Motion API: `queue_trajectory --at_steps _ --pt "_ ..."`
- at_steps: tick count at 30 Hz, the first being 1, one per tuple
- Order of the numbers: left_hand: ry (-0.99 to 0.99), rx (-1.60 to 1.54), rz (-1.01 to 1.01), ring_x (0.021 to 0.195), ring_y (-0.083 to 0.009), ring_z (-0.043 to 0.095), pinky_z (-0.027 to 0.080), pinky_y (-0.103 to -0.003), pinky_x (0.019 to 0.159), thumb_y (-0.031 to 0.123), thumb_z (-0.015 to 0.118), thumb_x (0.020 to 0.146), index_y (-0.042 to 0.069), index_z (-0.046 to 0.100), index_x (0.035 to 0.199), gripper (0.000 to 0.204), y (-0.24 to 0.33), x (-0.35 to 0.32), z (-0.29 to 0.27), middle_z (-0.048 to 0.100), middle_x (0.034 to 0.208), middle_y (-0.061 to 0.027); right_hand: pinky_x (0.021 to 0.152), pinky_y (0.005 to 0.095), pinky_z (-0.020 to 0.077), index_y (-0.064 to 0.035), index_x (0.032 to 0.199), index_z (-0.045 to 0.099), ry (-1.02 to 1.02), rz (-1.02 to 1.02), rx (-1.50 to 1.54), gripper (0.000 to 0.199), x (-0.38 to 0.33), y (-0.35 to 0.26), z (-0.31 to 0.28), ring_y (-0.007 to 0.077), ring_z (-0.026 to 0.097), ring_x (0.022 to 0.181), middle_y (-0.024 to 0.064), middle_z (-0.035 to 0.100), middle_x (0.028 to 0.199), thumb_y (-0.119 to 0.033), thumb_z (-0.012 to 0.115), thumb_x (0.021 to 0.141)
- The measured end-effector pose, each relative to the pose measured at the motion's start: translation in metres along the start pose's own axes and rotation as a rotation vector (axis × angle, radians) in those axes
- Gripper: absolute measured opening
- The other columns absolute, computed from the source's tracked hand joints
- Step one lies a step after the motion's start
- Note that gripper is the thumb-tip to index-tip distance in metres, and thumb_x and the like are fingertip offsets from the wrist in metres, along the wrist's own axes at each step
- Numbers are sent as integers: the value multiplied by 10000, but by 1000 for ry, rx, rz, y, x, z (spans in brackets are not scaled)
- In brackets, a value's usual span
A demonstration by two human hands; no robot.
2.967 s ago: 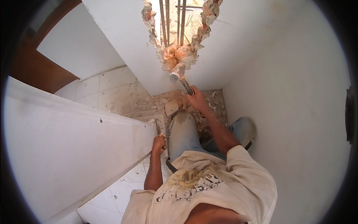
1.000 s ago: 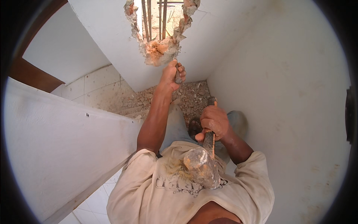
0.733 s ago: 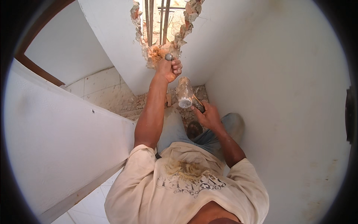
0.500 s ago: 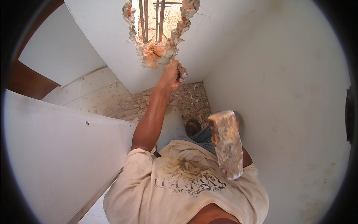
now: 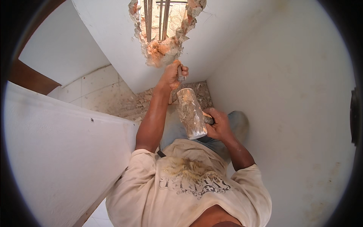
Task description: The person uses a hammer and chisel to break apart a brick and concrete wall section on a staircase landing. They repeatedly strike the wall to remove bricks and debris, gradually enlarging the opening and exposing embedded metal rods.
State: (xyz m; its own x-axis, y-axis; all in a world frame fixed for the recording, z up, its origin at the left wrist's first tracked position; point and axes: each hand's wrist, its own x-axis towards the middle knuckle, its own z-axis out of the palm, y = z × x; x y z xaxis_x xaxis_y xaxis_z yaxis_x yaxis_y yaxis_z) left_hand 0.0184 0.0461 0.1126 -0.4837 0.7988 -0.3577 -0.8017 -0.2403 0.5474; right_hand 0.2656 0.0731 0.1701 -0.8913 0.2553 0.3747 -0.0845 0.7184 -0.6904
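While the right hand (image 5: 218, 123) wraps its grip snugly round the short dark handle (image 5: 208, 120), the heavy, dust-smeared hammer (image 5: 192, 113) hangs on the person's side of the broken hole (image 5: 162, 53), slightly to its right, with its block-like head tilted. Just beside the hole's lower right edge, the left hand (image 5: 173, 75) has its grip closed on a stubby grey chisel (image 5: 181, 74); fingers hide its far end, so whether it touches the masonry cannot be told. Dark steel bars (image 5: 165, 20) stand inside the hole, whose rim is crumbled orange and grey. Rubble (image 5: 202, 89) lies below the hole, toward the person, with blue jeans (image 5: 239, 128) and a stained beige shirt (image 5: 196, 159) beyond. Left of the hole are pale floor tiles (image 5: 96, 83), brown woodwork (image 5: 34, 77) and a white partition (image 5: 72, 140); well to its right rises a scuffed white wall (image 5: 298, 94).
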Motion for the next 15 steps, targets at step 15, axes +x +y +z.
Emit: queue_trajectory --at_steps 15 --pt "-6 36 55 536 -121 462 383 -270 419 194 467 929 102 456 808 152 -10 -2 -8 512 656 -38 499 404 439 -11 827 570 -17 282 -200 377 -3 32 19 361 573 573 204 568 691 -342 742 772"
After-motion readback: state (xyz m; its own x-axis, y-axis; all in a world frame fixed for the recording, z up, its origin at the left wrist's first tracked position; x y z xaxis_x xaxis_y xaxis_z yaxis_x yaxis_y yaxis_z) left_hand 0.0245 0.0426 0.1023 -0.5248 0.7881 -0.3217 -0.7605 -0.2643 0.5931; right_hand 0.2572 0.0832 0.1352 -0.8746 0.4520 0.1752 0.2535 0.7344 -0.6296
